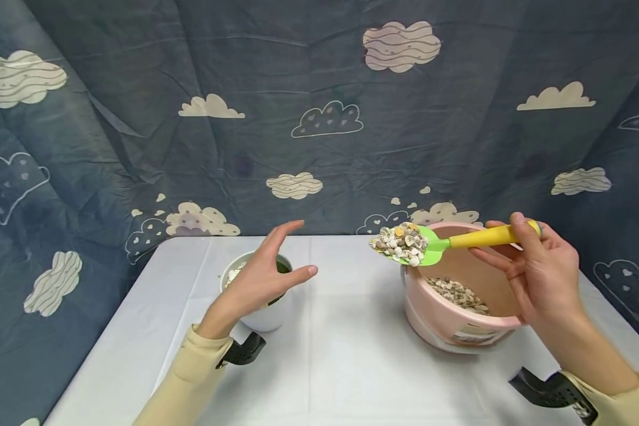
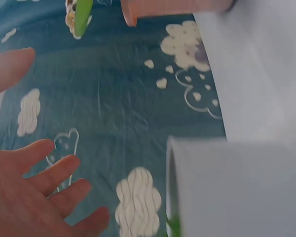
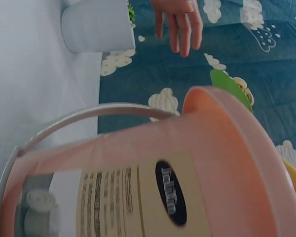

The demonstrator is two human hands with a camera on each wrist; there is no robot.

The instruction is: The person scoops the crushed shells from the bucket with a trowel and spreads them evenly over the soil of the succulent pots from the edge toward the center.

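My right hand [image 1: 545, 272] grips the yellow handle of a small green shovel [image 1: 433, 247], held level above the left rim of a pink bucket [image 1: 431, 305]. The shovel's blade is heaped with small shells and pebbles [image 1: 403, 241]. More of the same pieces [image 1: 458, 294] lie in the bottom of the bucket. Over a white pot [image 1: 266, 316] at the left hovers my left hand [image 1: 261, 275], thumb and fingers spread and holding nothing. Pale pieces and some green show inside the pot, partly hidden by that hand. The left wrist view shows the open palm [image 2: 29, 197] beside the pot.
A white cloth covers the table [image 1: 346, 355]. Behind it hangs a dark blue curtain [image 1: 319, 160] with a cloud pattern. The bucket's grey handle [image 3: 103, 109] hangs down along its side, and a paper label [image 3: 138, 192] is on its wall.
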